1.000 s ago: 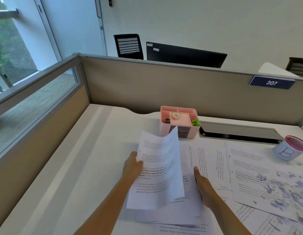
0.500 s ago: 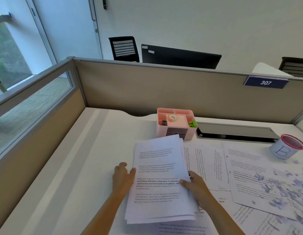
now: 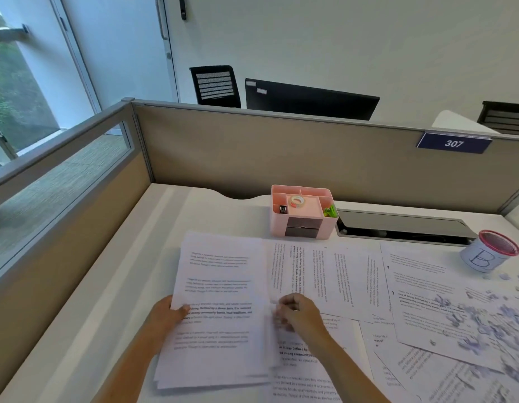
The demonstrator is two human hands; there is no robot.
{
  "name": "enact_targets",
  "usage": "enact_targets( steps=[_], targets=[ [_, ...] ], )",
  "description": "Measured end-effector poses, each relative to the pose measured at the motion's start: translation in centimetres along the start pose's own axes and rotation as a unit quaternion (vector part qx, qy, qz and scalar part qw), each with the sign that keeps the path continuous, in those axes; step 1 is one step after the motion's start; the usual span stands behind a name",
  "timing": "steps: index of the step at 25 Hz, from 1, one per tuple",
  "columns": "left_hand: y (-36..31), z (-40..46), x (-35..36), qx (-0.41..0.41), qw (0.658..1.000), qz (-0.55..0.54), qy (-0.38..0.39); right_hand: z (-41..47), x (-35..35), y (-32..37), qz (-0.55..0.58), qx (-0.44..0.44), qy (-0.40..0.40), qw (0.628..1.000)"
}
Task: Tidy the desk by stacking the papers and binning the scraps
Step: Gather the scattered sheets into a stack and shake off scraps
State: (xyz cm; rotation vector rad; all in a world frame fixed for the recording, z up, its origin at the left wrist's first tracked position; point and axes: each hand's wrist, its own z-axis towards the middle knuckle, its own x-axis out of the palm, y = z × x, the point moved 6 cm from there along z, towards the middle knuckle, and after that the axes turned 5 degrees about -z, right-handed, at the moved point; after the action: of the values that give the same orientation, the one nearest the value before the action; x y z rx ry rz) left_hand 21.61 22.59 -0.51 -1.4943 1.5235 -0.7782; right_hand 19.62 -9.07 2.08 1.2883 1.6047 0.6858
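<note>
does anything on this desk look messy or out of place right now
Yes. Purple paper scraps lie scattered over the loose sheets at right, beside the cup marked B. Those sheets overlap at mixed angles.

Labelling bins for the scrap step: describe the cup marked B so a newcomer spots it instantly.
Follow the tan partition to the desk's far right end. The cup marked B lies tipped there, past the grey cable tray: white, red mesh rim, hand-drawn B, beside the paper scraps.

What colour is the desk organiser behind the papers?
Pale pink desk organiser, dark drawer front; seen in the head view.
</note>
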Motion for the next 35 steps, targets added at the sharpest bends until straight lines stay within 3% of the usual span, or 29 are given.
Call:
enact_targets(
  steps=[4, 6, 10, 17, 20, 24, 28, 32, 35],
  targets=[
    [-0.7, 0.5, -1.3, 0.019, 0.998, 0.001, -0.067, 0.8, -6.5, 0.2, -0.131, -0.022, -0.211, 0.968],
    [-0.9, 0.6, -1.3, 0.023, 0.997, 0.004, -0.076, 1.3, -10.0, -0.7, -0.197, 0.046, -0.280, 0.938],
    [-1.0, 1.0, -0.7, 0.040, 0.998, 0.001, -0.052, 1.4, -13.7, -3.1, -0.303, 0.221, -0.275, 0.885],
    [0.3, 1.6, -0.9, 0.026, 0.997, -0.061, -0.031, 2.3, -14.3, -4.6, -0.286, 0.240, -0.256, 0.892],
    [0.5, 1.2, -0.8, 0.017, 0.995, -0.094, -0.016, 2.7, -14.9, -4.9, -0.221, 0.188, -0.254, 0.923],
    [0.6, 0.5, -0.1, 0.014, 0.994, -0.106, 0.008, 1.8, -15.5, -3.5, -0.080, 0.053, -0.306, 0.947],
    [0.9, -0.3, 0.7, 0.012, 0.994, -0.108, 0.022, -0.1, -18.4, -1.0, -0.050, -0.048, -0.365, 0.928],
    [1.3, -1.1, 1.6, 0.021, 0.995, -0.086, 0.043, -2.3, -23.4, 2.0, 0.087, -0.116, -0.438, 0.887],
    [1.3, -1.6, 2.3, 0.030, 0.995, -0.072, 0.058, -2.6, -25.6, 5.6, 0.156, -0.160, -0.415, 0.882]
  ],
)
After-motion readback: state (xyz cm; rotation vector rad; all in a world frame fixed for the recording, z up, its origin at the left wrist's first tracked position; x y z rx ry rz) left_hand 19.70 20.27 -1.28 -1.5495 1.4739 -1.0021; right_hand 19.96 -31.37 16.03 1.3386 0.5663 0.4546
